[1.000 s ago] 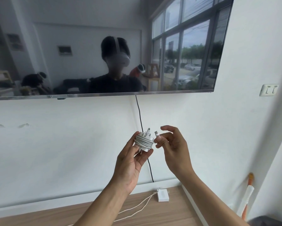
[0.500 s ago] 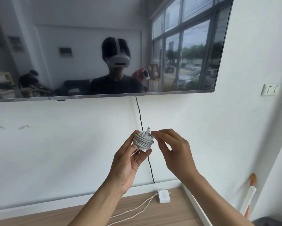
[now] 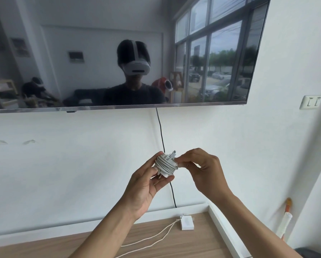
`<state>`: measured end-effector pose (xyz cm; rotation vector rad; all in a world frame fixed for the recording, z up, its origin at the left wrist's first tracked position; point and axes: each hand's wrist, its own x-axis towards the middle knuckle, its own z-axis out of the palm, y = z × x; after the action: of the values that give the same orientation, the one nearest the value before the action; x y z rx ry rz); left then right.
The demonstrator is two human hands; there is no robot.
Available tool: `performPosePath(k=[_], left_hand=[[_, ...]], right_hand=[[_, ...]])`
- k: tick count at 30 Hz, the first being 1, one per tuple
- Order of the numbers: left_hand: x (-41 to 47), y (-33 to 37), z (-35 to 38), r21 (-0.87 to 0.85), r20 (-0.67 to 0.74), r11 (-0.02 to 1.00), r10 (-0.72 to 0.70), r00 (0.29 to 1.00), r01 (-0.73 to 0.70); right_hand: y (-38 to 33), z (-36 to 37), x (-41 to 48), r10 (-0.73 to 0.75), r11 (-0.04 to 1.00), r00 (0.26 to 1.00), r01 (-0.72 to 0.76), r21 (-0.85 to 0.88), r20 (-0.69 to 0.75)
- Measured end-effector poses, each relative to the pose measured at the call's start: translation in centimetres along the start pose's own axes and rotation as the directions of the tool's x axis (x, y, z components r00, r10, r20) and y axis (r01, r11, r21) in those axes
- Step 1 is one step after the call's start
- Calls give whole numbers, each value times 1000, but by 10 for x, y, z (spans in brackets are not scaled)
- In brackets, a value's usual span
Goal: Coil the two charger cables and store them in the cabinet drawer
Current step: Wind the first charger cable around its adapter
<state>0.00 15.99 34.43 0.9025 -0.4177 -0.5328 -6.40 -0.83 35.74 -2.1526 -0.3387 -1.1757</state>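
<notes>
While the left hand (image 3: 144, 185) grips the coiled charger (image 3: 165, 164) between thumb and curled fingers in front of the white wall (image 3: 63, 164), the right hand (image 3: 202, 170) pinches the wound cable at the bundle's right side with thumb and fingertips. Below, the second charger (image 3: 187, 223) lies on the wooden top (image 3: 184, 246), its loose cable (image 3: 156, 237) uncoiled, well apart from both hands.

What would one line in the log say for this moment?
left hand: holds wrapped charger | right hand: pinches its wrapped cable | second charger: on wooden top, cable uncoiled | drawer: not in view
</notes>
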Motion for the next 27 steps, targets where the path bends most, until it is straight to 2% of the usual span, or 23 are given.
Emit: performPosePath(k=[4,11,15,19,27], left_hand=[[1,1,-3,11,30,1000,-24,999,24],[1,0,-9,18,28,1000,-19,999,18],[2,1,-10,62,49,998,-25,998,22],[3,-1,-11,90,44,995,-39,998,35],[4,-8,-16,220,38,975,-50,998,40]], right_hand=[[0,-4,5,105,987,989,-116,111,102],[-3,-3,6,151,985,974,-162,54,168],[-4,-9,9,221,958,939,-259,121,264],[-2,-12,11,233,948,924,-285,141,303],[0,-17,13,366,883,798,-460,93,478]])
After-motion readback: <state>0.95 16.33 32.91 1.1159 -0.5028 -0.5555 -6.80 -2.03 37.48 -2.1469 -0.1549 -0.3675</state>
